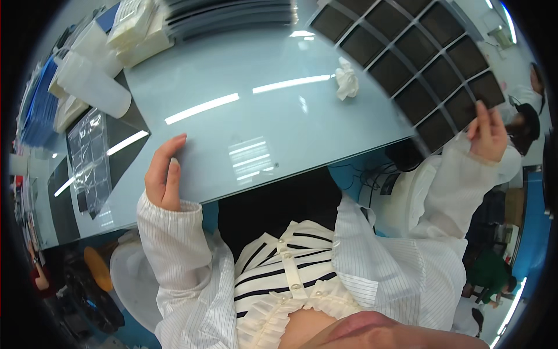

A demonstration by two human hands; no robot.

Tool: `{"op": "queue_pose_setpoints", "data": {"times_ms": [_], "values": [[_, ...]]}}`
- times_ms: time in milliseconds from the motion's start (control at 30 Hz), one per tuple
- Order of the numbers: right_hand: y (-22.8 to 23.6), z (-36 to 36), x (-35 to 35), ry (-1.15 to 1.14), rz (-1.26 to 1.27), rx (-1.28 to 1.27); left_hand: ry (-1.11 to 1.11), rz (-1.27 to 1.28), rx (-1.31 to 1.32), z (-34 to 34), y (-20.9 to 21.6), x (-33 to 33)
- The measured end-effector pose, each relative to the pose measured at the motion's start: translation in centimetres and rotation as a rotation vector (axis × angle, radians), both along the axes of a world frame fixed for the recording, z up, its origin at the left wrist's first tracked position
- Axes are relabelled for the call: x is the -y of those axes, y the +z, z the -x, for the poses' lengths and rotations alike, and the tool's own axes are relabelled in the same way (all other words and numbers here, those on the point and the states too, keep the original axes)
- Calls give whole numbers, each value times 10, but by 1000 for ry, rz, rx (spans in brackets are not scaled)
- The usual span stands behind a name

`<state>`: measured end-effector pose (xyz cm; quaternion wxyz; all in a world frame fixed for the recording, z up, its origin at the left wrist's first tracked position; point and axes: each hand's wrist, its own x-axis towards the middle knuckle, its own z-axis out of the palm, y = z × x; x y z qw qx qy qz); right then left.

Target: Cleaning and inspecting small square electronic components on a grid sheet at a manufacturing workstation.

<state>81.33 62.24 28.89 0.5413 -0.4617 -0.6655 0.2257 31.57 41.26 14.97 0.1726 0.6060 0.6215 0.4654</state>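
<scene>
My left hand is over the near left part of the glass-topped table, fingers loosely bent and thumb apart, with nothing in it. At the right, my right hand has its fingers closed at the near right edge of a large tray. Dark square pieces or pockets fill the tray, divided by a pale grid. The tray lies tilted across the table's right side and its near corner reaches past the table edge. My fingertips partly hide the gripped edge.
A crumpled white tissue lies left of the tray. At the back is a stack of dark trays. On the left stand a translucent plastic jug, a clear compartment sheet and blue stacked sheets. Other people are at the far right.
</scene>
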Motion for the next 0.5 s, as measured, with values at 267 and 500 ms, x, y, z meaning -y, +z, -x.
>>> {"op": "queue_pose_setpoints", "data": {"times_ms": [267,500], "values": [[10,-113,-123,-117,242,-182,-1,1,-86,0,2,3],[1,-95,-133,-233,377,-330,36,37,-95,-2,4,2]]}}
